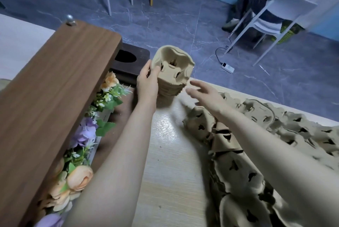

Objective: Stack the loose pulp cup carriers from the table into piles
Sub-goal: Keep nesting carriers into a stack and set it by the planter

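Observation:
A pile of nested brown pulp cup carriers (173, 72) stands on the far end of the light wooden table (165, 162). My left hand (147, 81) grips the pile's left side, thumb over the top carrier's rim. My right hand (200, 92) hovers just right of the pile with fingers spread and straight, holding nothing. Several loose carriers (238, 153) lie in an overlapping heap along the table's right side, under and beyond my right forearm.
A brown wooden shelf board (55, 98) runs along the left, with artificial flowers (86, 135) under it. A dark block with a round hole (128, 61) sits behind the pile. Beyond the table's far edge are grey floor, a white chair (271, 17) and a power strip (227, 68).

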Available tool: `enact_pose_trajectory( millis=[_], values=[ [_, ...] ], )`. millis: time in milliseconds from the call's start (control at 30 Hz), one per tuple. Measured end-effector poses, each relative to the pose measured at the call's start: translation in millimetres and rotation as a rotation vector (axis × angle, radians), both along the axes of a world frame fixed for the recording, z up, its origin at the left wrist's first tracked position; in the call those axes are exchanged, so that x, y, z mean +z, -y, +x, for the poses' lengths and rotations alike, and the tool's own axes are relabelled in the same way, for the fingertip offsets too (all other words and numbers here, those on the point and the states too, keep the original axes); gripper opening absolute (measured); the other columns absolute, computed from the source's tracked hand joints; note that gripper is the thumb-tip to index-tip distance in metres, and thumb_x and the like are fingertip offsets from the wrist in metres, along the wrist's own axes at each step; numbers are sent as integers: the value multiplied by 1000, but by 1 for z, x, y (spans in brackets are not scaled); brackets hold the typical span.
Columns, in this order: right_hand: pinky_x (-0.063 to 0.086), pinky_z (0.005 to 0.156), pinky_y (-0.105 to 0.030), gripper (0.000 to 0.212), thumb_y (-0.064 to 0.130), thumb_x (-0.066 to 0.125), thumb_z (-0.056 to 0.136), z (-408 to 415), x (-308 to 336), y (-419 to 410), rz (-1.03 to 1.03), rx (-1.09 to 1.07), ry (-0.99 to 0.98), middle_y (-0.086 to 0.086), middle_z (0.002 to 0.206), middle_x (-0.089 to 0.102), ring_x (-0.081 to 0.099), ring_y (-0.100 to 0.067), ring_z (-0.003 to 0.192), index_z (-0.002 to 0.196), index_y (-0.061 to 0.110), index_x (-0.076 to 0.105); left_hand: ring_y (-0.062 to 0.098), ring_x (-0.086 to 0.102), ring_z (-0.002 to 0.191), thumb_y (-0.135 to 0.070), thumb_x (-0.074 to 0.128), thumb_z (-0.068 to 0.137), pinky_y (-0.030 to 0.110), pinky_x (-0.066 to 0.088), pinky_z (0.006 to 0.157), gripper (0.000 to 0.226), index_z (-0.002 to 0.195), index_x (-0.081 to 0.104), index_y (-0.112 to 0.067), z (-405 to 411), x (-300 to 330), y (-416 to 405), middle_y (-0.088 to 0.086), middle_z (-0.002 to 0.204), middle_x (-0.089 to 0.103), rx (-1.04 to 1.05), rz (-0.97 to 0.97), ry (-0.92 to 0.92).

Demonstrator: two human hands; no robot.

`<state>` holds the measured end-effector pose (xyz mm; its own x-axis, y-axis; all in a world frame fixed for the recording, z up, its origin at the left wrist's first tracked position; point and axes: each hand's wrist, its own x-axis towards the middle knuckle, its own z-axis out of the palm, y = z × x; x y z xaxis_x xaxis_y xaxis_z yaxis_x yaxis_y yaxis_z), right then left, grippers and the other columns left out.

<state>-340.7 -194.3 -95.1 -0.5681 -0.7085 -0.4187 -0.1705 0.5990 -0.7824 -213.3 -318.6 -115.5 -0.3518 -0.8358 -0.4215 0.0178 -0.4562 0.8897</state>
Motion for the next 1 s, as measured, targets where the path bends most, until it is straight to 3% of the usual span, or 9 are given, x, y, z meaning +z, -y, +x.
enact_pose_trajectory(
  millis=[133,233,400,533,633,800,867,933,1000],
  values=[
    [35,103,-42,52,44,51,92,10,-1,-20,504,446,-793,-8,122,63,47,-28,121,139,23,46,15,52,126,-63,53,56,52,43,107,83,136,55,-40,-3,1,-6,-8,138,55,48,7,21],
    [28,99,-42,44,39,42,94,25,-3,-26,638,552,-1053,-11,121,63,42,-32,123,130,16,51,16,52,126,-59,55,61,51,43,107,80,138,54,-38,-1,5,-9,-7,140,53,55,15,25],
    [30,99,-41,36,28,48,90,27,-9,-31,801,607,-1041,-12,118,63,43,-33,122,124,15,49,17,45,134,-42,58,84,52,40,110,60,143,50,-33,7,13,-16,-6,147,47,23,-7,45],
    [30,102,-43,43,26,53,86,32,-11,-38,743,628,-1071,-11,120,61,43,-35,123,129,17,48,15,42,138,-30,59,94,49,37,114,57,148,43,-26,23,23,-23,-7,151,43,2,-24,46],
    [34,92,-40,54,33,59,85,42,-2,-41,514,549,-1038,-9,116,60,47,-34,116,135,18,46,13,45,134,-18,55,99,43,38,114,52,149,42,-20,44,31,-50,-5,145,47,-9,-35,60],
    [40,86,-42,79,29,73,76,75,25,-54,20,373,-909,-11,105,57,51,-32,98,146,14,40,15,52,128,-22,58,99,47,42,110,49,145,44,-23,87,33,-113,0,145,50,-110,78,89],
    [40,87,-39,83,30,74,75,94,32,-65,-112,328,-802,-8,105,56,50,-28,97,147,13,38,8,61,112,-22,58,99,47,50,101,37,135,51,-30,103,38,-133,-10,124,65,-149,96,20],
    [40,90,-34,86,24,77,73,114,34,-81,-168,283,-719,-6,110,57,50,-24,102,148,16,35,4,65,100,-19,57,99,43,54,90,31,129,58,-25,117,42,-145,-20,100,72,-167,90,-52],
    [39,98,-29,89,19,79,73,133,32,-99,-208,221,-589,-1,124,56,50,-18,111,149,19,33,11,67,100,-14,58,98,41,55,87,25,122,63,-20,131,43,-153,-18,94,73,-144,73,-82]
  ],
)
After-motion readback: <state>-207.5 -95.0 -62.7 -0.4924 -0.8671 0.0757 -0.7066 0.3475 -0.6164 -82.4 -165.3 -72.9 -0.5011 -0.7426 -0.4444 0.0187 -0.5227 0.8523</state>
